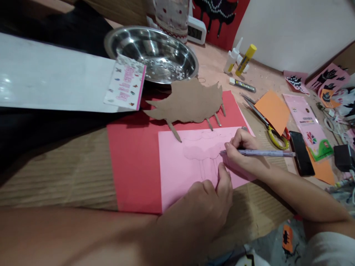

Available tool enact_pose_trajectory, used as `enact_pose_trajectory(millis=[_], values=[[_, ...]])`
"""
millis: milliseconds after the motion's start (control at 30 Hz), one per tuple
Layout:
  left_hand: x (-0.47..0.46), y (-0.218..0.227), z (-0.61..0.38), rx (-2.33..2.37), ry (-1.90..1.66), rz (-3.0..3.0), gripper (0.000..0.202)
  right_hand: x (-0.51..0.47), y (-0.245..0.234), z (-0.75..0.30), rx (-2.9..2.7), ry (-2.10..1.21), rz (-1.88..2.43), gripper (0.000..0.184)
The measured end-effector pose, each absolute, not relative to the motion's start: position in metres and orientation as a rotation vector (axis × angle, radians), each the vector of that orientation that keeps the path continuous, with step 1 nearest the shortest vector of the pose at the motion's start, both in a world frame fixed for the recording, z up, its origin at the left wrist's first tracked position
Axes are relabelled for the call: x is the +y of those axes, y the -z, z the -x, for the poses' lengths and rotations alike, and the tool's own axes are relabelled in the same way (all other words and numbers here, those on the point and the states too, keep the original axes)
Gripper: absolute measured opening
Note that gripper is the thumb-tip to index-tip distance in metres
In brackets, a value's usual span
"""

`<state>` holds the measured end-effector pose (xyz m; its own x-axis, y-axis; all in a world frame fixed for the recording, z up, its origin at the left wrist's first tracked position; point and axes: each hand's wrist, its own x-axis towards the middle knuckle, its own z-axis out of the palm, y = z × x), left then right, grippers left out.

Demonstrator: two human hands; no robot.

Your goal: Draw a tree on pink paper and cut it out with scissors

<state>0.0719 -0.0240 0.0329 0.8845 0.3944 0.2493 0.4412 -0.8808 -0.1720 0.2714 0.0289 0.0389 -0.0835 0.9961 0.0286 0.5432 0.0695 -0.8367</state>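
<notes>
My right hand [240,149] is closed round a pale lilac pencil [263,153] whose tip touches a pink sheet of paper [177,162] with faint drawn outlines. My left hand [203,201] rests on the near edge of that pink sheet, fingers curled and the thumb pressing the paper down. The pink sheet lies on a larger red sheet [131,162]. A brown cardboard cut-out [188,101] with thin spikes lies just beyond the pink sheet on the red one.
A steel bowl [155,51] stands at the back, with a white card [52,79] and small printed packet [126,87] to its left. To the right lie scissors [267,127], orange paper [273,109], a black phone [301,153], glue bottles [238,59] and paper scraps.
</notes>
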Motion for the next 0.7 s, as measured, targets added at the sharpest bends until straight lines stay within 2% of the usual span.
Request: enact_pose_trajectory(millis=[267, 400, 700], values=[[-0.023, -0.035, -0.073, -0.653, 0.293, 2.861, 0.050, 0.054, -0.052, -0.251, -1.893, -1.265, 1.374, 0.032], [-0.023, -0.038, -0.073, -0.671, 0.343, 2.876, 0.043, 0.056, -0.051, -0.250, -1.900, -1.247, 1.353, 0.032], [-0.023, -0.043, -0.072, -0.709, 0.296, 2.921, 0.043, 0.055, -0.054, -0.253, -1.987, -1.200, 1.301, 0.032]])
